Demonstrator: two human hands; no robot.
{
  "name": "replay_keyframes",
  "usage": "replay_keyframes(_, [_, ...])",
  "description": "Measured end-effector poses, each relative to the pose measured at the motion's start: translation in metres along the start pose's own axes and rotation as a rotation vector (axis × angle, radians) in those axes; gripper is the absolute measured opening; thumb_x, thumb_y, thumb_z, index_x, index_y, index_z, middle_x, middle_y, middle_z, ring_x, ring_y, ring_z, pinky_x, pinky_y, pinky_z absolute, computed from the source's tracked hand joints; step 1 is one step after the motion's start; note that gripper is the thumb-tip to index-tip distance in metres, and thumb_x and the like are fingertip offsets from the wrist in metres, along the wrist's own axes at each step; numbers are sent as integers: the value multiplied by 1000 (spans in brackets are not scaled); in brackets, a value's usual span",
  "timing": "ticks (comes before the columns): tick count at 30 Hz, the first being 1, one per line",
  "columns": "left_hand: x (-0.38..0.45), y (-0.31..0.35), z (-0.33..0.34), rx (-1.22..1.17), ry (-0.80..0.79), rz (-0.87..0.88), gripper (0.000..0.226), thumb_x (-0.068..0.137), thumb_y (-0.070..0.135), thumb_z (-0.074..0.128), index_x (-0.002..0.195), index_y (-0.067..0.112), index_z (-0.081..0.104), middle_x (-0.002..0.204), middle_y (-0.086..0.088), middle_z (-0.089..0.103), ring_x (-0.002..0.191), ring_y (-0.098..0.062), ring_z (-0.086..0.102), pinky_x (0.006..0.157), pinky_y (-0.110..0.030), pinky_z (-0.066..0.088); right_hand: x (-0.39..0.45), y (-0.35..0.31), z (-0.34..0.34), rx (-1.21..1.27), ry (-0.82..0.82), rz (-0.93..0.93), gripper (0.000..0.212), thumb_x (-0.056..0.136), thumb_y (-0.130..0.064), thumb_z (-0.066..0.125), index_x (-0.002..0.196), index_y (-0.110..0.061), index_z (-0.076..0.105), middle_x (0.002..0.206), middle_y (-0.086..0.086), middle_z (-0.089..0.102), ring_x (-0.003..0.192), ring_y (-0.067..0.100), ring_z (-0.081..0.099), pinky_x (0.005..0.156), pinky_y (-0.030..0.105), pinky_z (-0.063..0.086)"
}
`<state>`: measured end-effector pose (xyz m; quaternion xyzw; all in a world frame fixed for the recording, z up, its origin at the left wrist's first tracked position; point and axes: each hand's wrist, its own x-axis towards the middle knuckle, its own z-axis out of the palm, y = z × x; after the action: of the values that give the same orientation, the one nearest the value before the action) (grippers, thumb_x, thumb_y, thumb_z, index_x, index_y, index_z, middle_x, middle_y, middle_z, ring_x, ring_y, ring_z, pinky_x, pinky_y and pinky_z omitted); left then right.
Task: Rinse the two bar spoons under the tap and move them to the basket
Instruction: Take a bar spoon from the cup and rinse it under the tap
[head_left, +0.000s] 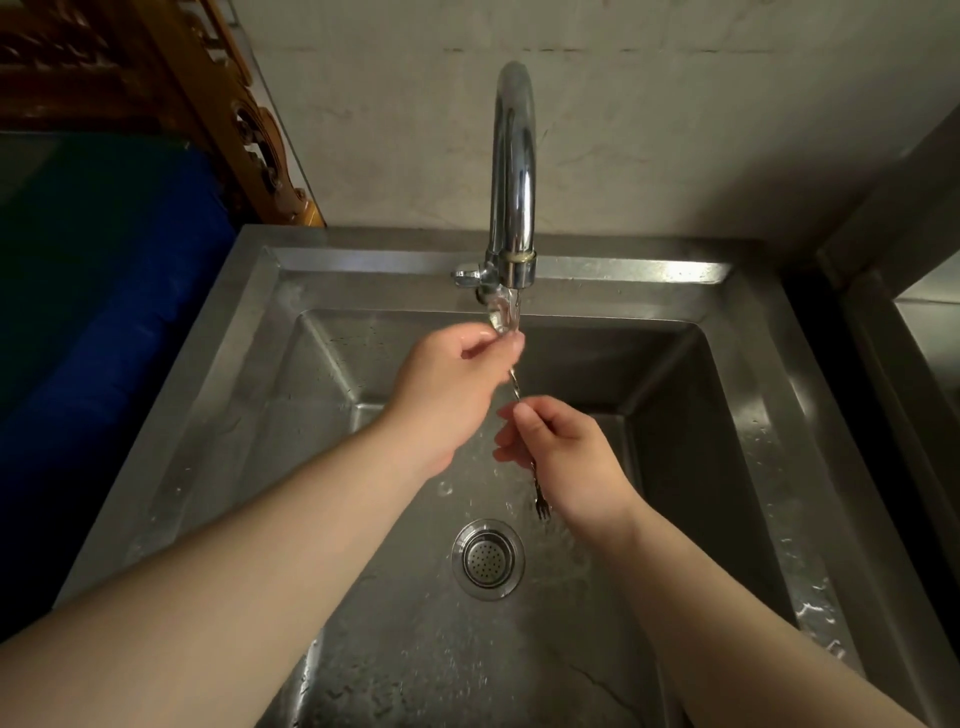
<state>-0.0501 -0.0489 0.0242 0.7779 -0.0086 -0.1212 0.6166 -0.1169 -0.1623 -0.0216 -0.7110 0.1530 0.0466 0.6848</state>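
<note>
1 bar spoon (515, 387) in view, held with both hands over the steel sink (753, 395), right under the tap (513, 171). Water is running; the stream hits the spoon bowl at the spout. Left hand (451, 387): fingertips pinched on the neck just below the bowl. Right hand (563, 452): fingers curled shut around the twisted stem lower down. The stem runs diagonally down-right, and the small fork end pokes out below the right hand, above the drain strainer (487, 558). The spoon is clear of the basin floor. The basin is wet, with splash around the strainer. Blue container (119, 291) sits left of the sink, carved wooden furniture (208, 93) behind it.
</note>
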Motion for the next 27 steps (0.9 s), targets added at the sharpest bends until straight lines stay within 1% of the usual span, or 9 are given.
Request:
replay_keyframes(2, [-6,-5,5,24,-79,-31,14,88,32,66,82,24,75,68,13,70,65,-4,60,70,-33,52,-1,-1,-1,32,-1,-7,25,102,-15,48,90,-16,69,72,-1,67,67,14,68,62,20,50])
replay_keyframes(3, [-7,-5,5,5,-87,-27,12,89,30,66,82,25,75,70,12,71,64,-3,60,67,-29,52,-1,-1,-2,42,-9,-10,26,102,-16,48,89,-18,70,71,-3,67,67,14,68,60,20,51])
replay_keyframes(9, [3,9,2,-299,117,-28,16,94,16,62,83,21,72,63,12,68,55,0,54,52,-14,43,-5,9,-10,-41,1,33,23,102,-22,50,92,-21,70,76,0,67,64,12,65,61,19,49])
replay_keyframes(12, [-2,5,3,-298,127,-91,9,94,17,64,88,20,71,70,11,70,59,1,60,57,-15,48,0,3,-11,-138,41,-29,22,101,-27,52,90,-26,71,68,-5,65,51,3,55,52,16,45])
replay_keyframes(15, [-8,-1,7,-248,70,-103,10,93,10,63,93,17,70,82,-1,70,63,-4,61,60,-18,49,6,-4,-11,-228,43,-91,23,99,-31,53,88,-25,71,65,-8,63,49,2,51,50,16,43])
replay_keyframes(19, [0,5,-4,-472,236,-163,12,93,9,63,85,15,69,75,2,70,60,-5,62,58,-15,50,6,-4,-25,-282,82,-78,16,95,-33,61,83,-33,72,64,-8,65,54,3,57,54,21,50])
replay_keyframes(22, [4,3,-9,-604,321,-233,13,93,8,63,81,12,67,70,2,70,57,-6,65,59,-16,51,9,-8,-34,-120,180,-49,14,88,-30,71,78,-21,75,57,-11,66,50,-1,58,49,14,45])
replay_keyframes(24, [4,-3,-9,-705,376,-310,14,92,6,64,79,9,66,71,-1,70,56,-7,67,56,-14,53,11,-14,-31,83,181,-22,13,86,-23,74,78,-13,74,61,-6,70,53,3,62,52,17,49])
replay_keyframes(27, [8,-16,-12,-862,438,-490,11,91,4,64,80,6,66,76,-5,70,52,-7,68,48,-13,52,15,-28,-16,347,136,-9,8,85,-13,76,77,-11,72,64,1,70,58,11,66,59,24,55])
